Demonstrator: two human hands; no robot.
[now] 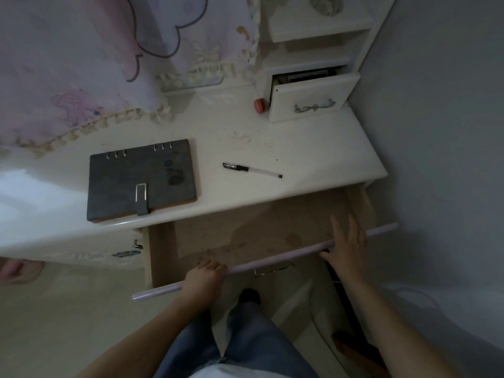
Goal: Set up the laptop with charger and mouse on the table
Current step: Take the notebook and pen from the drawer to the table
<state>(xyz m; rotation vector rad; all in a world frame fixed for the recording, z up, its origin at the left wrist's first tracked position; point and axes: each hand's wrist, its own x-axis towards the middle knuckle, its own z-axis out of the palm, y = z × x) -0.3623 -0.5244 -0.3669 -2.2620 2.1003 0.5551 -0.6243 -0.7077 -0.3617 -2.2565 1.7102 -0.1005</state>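
Note:
No laptop, charger or mouse shows in the head view. A wide desk drawer (261, 236) stands pulled out under the white desk top (313, 148); its wooden bottom is bare. My left hand (203, 279) curls over the drawer's pale front rail (272, 259), left of its metal handle. My right hand (346, 246) rests flat on the same rail further right, fingers stretched into the drawer.
On the desk lie a grey ring-bound notebook (141, 181) and a black-capped pen (252, 170). A small upper drawer (311, 98) at the back right is ajar, with a red cap (259, 105) beside it. A patterned cloth (81, 64) hangs at the back left. A grey wall stands on the right.

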